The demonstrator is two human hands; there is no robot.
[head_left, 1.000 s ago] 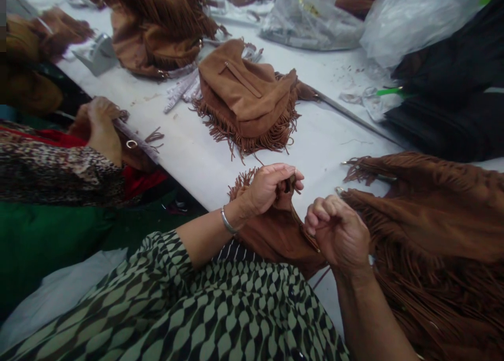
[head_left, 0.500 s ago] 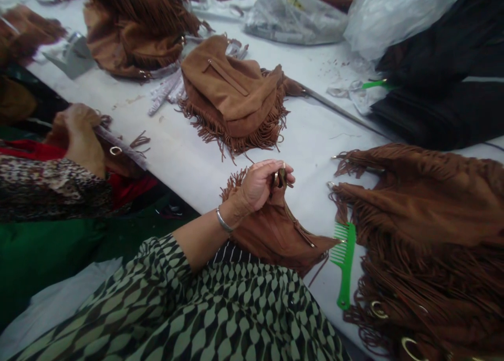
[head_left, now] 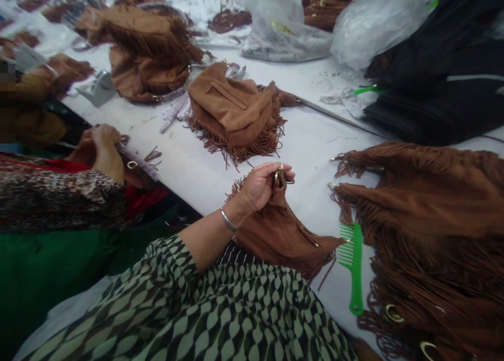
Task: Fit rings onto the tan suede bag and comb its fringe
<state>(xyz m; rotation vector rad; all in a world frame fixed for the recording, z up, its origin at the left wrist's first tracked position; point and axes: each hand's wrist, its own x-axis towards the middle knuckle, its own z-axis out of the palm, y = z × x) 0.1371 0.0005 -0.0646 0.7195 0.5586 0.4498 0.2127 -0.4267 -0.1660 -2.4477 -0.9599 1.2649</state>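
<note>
My left hand (head_left: 263, 185), with a silver bangle (head_left: 228, 219) on its wrist, is closed around a brass-coloured metal fitting (head_left: 280, 176). The fitting sits at the raised end of a brown suede fringed bag (head_left: 271, 237), which lies at the table's edge against my patterned top. A thin zip or cord with a tassel-like pull (head_left: 307, 234) hangs down the bag's side. A green comb (head_left: 356, 269) lies just right of the bag's pointed corner. My right hand does not show.
Another fringed bag (head_left: 232, 106) lies ahead on the white table (head_left: 315, 135). More brown fringed bags (head_left: 433, 193) are piled at right. Black material (head_left: 433, 109) and clear plastic bags (head_left: 287, 30) lie behind. At left, a co-worker's hand (head_left: 106, 145) handles brown material.
The view has tilted up and turned slightly left, so things appear lower and farther right. My left hand keeps its hold on the fitting; its fingers have shifted only slightly.
</note>
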